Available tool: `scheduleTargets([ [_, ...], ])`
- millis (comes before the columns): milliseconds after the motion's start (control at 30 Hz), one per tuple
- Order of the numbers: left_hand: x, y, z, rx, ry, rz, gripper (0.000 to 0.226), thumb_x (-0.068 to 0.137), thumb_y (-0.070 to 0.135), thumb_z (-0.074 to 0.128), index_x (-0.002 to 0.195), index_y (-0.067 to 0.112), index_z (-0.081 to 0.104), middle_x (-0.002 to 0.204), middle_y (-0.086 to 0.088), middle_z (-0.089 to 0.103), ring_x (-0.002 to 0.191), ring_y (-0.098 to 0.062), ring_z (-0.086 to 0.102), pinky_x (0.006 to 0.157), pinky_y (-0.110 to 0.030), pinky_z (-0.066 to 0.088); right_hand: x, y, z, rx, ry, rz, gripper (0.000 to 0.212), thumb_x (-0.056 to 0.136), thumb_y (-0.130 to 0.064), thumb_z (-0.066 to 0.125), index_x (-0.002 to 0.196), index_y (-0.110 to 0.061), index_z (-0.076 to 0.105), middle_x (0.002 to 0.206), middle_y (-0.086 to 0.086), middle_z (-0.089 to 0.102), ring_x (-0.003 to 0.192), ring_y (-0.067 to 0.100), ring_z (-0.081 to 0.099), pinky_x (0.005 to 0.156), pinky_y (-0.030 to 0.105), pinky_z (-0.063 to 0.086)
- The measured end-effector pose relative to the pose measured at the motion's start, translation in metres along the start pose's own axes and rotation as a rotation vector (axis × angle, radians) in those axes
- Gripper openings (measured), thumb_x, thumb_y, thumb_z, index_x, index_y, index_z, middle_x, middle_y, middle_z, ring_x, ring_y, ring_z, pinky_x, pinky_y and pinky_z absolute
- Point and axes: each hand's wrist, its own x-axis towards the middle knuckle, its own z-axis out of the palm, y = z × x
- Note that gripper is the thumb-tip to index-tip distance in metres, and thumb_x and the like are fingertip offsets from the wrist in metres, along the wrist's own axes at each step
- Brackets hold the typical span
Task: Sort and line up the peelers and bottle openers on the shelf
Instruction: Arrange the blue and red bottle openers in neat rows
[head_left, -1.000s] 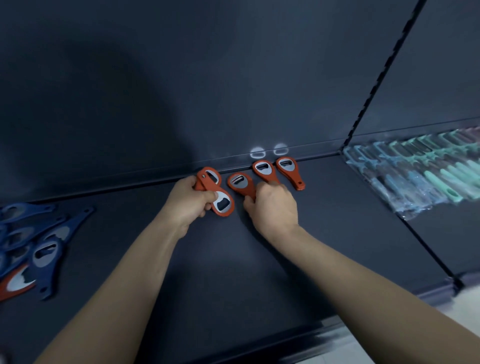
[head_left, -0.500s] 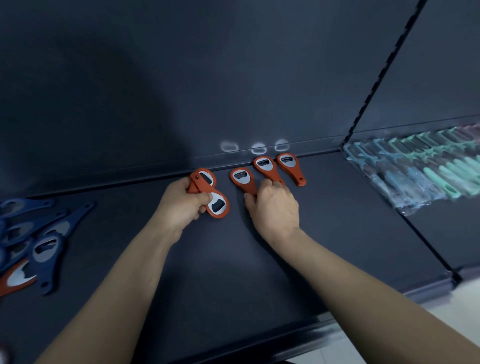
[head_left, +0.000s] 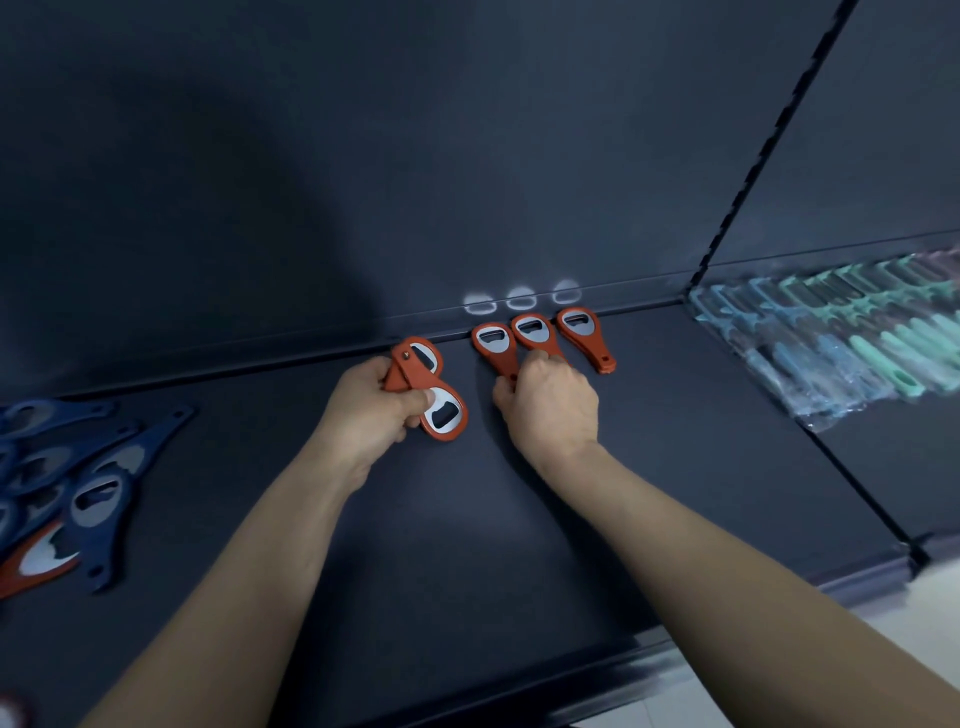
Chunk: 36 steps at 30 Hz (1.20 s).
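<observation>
Row of three orange bottle openers (head_left: 532, 332) at the far edge of the shelf (head_left: 675, 467), metal heads toward the back panel (head_left: 467, 156), handles slanting near and right. Leftmost opener (head_left: 492, 343) now farther back than a second ago, level with its two neighbours and just beside them. Probably the third piece settled, with the row growing leftward.

Right hand (head_left: 550, 410) knuckles up over the handles of the leftmost and middle openers, fingers (head_left: 537, 358) curled down and hiding the handle ends; pinching or only nudging, cannot tell. Left hand (head_left: 369, 410) just left of the row, gripping a pair of orange openers (head_left: 441, 415) crossed over each other, thumb pressed on the nearer metal head. Likely next in line.

Far left on the same shelf, a loose heap of blue openers (head_left: 98, 493) with one stray orange opener (head_left: 31, 566) among them, not yet sorted. On the right, past a slotted upright (head_left: 763, 150), bagged teal and blue peelers (head_left: 857, 353) on the neighbouring shelf section.

Dark matte shelf and panel, dim light, pale floor (head_left: 909, 675) at the near right.
</observation>
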Motion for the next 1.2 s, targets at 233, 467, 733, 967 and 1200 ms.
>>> scheduleTargets([
  [233,-0.002,-0.001,-0.001,-0.039,-0.055,-0.005,0.009,0.078,0.002,0.069,0.081,0.009,0.064,0.060,-0.001,0.056,0.052,-0.009,0.049,0.048,-0.021,0.037,-0.001,0.007,-0.003,0.023,0.012,-0.019,0.036,0.093,-0.037,0.052,0.107,-0.004,0.051,0.106,0.012,0.059,0.099,0.030,0.056,0.067,0.031,0.035],
  [467,-0.002,0.017,0.013,-0.076,-0.148,-0.030,0.016,0.075,0.000,0.072,0.082,0.011,0.065,0.058,0.006,0.061,0.048,-0.003,0.050,0.043,-0.014,0.037,0.002,0.008,-0.029,0.668,-0.209,-0.300,0.041,0.088,-0.004,0.050,0.127,-0.014,0.053,0.109,-0.002,0.062,0.091,0.008,0.060,0.078,0.012,0.046],
  [733,-0.007,0.023,0.021,-0.010,-0.197,-0.009,0.016,0.075,0.001,0.072,0.082,0.013,0.065,0.059,0.007,0.061,0.048,-0.002,0.052,0.045,-0.015,0.037,0.004,0.013,-0.031,0.826,-0.312,-0.217,0.041,0.088,-0.010,0.062,0.127,-0.019,0.052,0.075,-0.008,0.059,0.068,0.002,0.055,0.064,0.011,0.044],
  [967,-0.019,0.023,0.017,0.073,-0.249,-0.047,0.008,0.087,-0.004,0.057,0.089,-0.002,0.065,0.067,-0.006,0.055,0.061,-0.012,0.048,0.053,-0.018,0.039,0.007,0.009,-0.035,0.720,-0.366,-0.326,0.032,0.088,0.000,0.054,0.116,-0.014,0.058,0.070,-0.008,0.048,0.063,0.004,0.047,0.064,0.017,0.041],
  [1200,-0.029,0.011,0.005,0.309,-0.007,0.022,0.022,0.077,0.002,0.071,0.094,0.011,0.061,0.077,0.001,0.066,0.070,-0.015,0.061,0.069,-0.025,0.048,0.011,-0.007,-0.040,0.386,-0.443,-0.531,0.023,0.088,-0.004,0.052,0.109,-0.015,0.053,0.085,-0.001,0.062,0.083,0.018,0.057,0.075,0.035,0.048],
])
